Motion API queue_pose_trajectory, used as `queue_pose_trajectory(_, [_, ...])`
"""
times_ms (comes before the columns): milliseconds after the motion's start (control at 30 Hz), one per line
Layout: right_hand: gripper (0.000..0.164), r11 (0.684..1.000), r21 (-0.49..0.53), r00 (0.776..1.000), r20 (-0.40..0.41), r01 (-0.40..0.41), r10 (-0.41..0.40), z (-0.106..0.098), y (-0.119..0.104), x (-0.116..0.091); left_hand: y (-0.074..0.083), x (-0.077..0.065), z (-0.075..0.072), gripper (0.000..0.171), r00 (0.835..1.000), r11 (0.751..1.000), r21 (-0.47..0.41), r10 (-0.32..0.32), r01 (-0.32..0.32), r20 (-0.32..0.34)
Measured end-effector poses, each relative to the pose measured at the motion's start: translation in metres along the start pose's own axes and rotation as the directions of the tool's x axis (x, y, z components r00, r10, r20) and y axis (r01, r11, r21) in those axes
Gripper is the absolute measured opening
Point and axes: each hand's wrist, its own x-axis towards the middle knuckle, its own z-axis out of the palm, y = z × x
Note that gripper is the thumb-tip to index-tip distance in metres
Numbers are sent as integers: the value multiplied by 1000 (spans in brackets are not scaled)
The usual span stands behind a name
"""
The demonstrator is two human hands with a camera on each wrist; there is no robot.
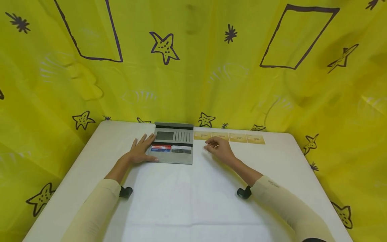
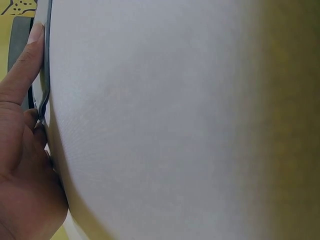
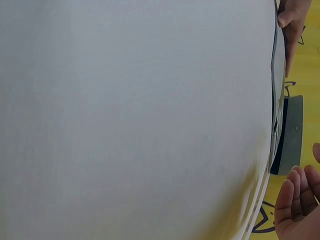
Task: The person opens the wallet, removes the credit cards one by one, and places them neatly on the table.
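A grey wallet (image 1: pixel 175 158) lies unfolded near the table's far edge, its back flap raised. In its front panel sit a red-and-blue card (image 1: pixel 161 148) and a white-and-black card (image 1: pixel 181 149). My left hand (image 1: pixel 139 151) rests on the wallet's left side with fingers spread, its thumb (image 2: pixel 36 37) over the front panel. Just right of the wallet hovers my right hand (image 1: pixel 222 149), fingers loosely bent and nothing visible between them. In the right wrist view, the wallet's raised flap (image 3: pixel 292 135) stands beyond those fingertips.
Several yellow cards (image 1: pixel 238 138) lie in a row along the far edge, right of the wallet. A white cloth (image 1: pixel 193 198) covers the table. Close behind hangs a yellow curtain (image 1: pixel 193 84) with drawn stars. Each wrist carries a small black camera mount (image 1: pixel 126 192).
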Motion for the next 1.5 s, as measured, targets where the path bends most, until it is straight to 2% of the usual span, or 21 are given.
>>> queue_pose_trajectory(467, [23,999,29,999,43,-31,30,22,-12,8,1,-1,0,116,1000,1000,-10,1,-1,0])
queue_pose_trajectory(633, [18,999,30,998,56,-38,36,31,-15,10,-4,1,3,119,1000,1000,7,-1,1,6])
queue_pose_trajectory(833, [13,998,30,995,89,-52,49,43,-22,13,-8,0,4,121,999,999,-17,36,-36,-14])
queue_pose_trajectory(1167, [10,997,8,986,145,-82,79,64,-30,19,-10,1,5,122,999,999,-16,31,-31,-9])
queue_pose_trajectory(1500, [7,998,-20,984,170,-59,62,68,-35,26,-7,0,3,120,999,999,-13,33,-34,-13])
